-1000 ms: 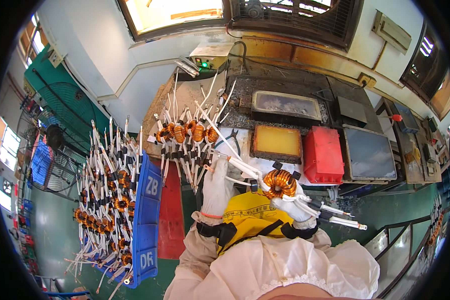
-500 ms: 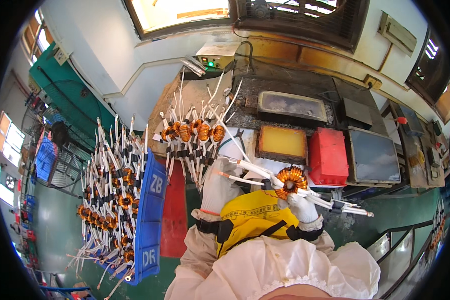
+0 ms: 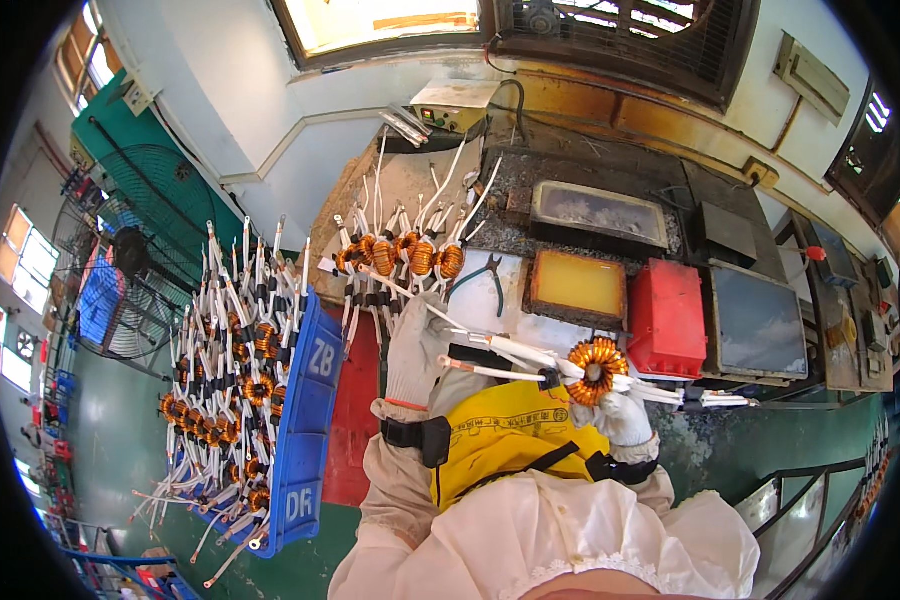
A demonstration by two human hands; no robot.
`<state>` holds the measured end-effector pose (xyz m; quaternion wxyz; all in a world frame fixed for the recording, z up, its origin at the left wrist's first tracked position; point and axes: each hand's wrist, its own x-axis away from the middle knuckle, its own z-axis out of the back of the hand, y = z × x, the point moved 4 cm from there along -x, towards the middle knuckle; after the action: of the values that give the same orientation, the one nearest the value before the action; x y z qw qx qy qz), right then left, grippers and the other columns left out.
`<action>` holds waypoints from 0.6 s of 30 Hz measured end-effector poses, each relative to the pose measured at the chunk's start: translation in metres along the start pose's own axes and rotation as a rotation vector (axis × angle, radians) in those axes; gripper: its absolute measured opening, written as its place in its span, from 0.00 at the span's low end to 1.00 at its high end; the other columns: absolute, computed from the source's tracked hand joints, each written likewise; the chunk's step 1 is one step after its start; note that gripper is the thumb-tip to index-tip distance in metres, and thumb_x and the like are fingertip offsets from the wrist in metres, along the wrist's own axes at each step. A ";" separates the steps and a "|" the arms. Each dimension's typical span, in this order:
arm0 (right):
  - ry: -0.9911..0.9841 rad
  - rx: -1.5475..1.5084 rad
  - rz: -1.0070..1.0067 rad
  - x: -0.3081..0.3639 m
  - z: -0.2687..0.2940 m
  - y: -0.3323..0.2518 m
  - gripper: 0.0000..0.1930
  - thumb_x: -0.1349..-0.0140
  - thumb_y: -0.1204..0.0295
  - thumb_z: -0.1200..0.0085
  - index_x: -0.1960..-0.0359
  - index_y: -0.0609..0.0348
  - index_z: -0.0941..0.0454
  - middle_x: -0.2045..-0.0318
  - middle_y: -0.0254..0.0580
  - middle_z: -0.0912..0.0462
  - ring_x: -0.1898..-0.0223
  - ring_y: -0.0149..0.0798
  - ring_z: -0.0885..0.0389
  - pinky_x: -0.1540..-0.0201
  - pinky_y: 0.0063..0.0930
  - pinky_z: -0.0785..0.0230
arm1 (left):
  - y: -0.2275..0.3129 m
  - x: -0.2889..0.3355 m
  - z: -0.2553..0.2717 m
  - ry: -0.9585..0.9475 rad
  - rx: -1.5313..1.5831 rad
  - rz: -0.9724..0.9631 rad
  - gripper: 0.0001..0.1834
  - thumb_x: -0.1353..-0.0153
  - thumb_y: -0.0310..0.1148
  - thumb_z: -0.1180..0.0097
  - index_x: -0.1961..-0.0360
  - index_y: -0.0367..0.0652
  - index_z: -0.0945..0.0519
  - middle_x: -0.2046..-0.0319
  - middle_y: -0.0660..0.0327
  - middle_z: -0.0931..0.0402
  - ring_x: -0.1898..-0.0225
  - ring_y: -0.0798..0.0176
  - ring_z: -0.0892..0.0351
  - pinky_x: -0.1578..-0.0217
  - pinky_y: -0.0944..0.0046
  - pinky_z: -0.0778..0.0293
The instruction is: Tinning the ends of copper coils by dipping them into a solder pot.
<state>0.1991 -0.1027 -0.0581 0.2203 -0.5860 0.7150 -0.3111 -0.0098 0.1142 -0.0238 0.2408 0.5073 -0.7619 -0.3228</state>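
Observation:
My gloved right hand (image 3: 620,412) grips a ring-shaped copper-wound coil (image 3: 598,371) from below, in front of the bench. Thick white leads with bare metal ends stretch out from the coil to both sides. To the left, my gloved left hand (image 3: 417,345) is closed around one long white lead (image 3: 448,319), which slants up and left past the fingers. Its fingertips are partly hidden. Dark-handled pliers (image 3: 486,282) lie on the white sheet just beyond my left hand. Several similar coils (image 3: 421,258) stand in a row on the bench at the left.
A blue crate (image 3: 308,430) packed with leaded coils stands at the left. Across the bench are a yellow-filled tray (image 3: 577,284), a red box (image 3: 667,320), a grey-topped tank (image 3: 758,320) and a framed dark vessel (image 3: 600,215). A small control box (image 3: 455,106) sits behind.
My left hand has moved up and left, and the long lead now slants further left. The coil has shifted slightly right in my right hand. The pliers show more fully.

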 end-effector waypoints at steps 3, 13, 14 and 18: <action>-0.062 -0.051 0.047 -0.005 -0.019 -0.009 0.29 0.46 0.73 0.44 0.43 0.68 0.40 0.49 0.46 0.28 0.48 0.39 0.28 0.47 0.31 0.33 | -0.003 -0.001 0.007 0.017 0.080 0.034 0.15 0.33 0.40 0.55 0.58 0.39 0.27 0.68 0.63 0.29 0.68 0.68 0.30 0.64 0.66 0.31; 0.215 0.231 0.328 -0.018 -0.033 -0.036 0.22 0.44 0.71 0.46 0.49 0.68 0.34 0.59 0.49 0.23 0.72 0.33 0.24 0.69 0.24 0.31 | -0.015 0.016 -0.030 -0.179 0.068 0.112 0.16 0.35 0.44 0.53 0.64 0.40 0.28 0.74 0.66 0.32 0.73 0.71 0.34 0.67 0.68 0.32; 0.228 0.231 0.338 -0.019 -0.030 -0.039 0.22 0.44 0.71 0.46 0.49 0.68 0.34 0.59 0.49 0.23 0.72 0.33 0.24 0.69 0.24 0.31 | -0.022 0.024 -0.034 -0.087 -0.006 0.143 0.17 0.34 0.45 0.53 0.65 0.40 0.28 0.75 0.66 0.32 0.75 0.71 0.34 0.68 0.69 0.32; 0.315 0.426 0.436 -0.024 -0.028 -0.049 0.18 0.41 0.72 0.50 0.51 0.68 0.33 0.67 0.41 0.24 0.72 0.32 0.25 0.67 0.23 0.32 | -0.057 0.045 -0.053 -0.159 -0.130 0.322 0.18 0.33 0.45 0.55 0.69 0.39 0.29 0.79 0.66 0.35 0.77 0.72 0.37 0.72 0.70 0.38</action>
<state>0.2199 -0.0804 -0.0051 0.2857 -0.3051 0.7676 -0.4858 0.0455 0.0438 -0.0278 0.2606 0.3351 -0.8274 -0.3678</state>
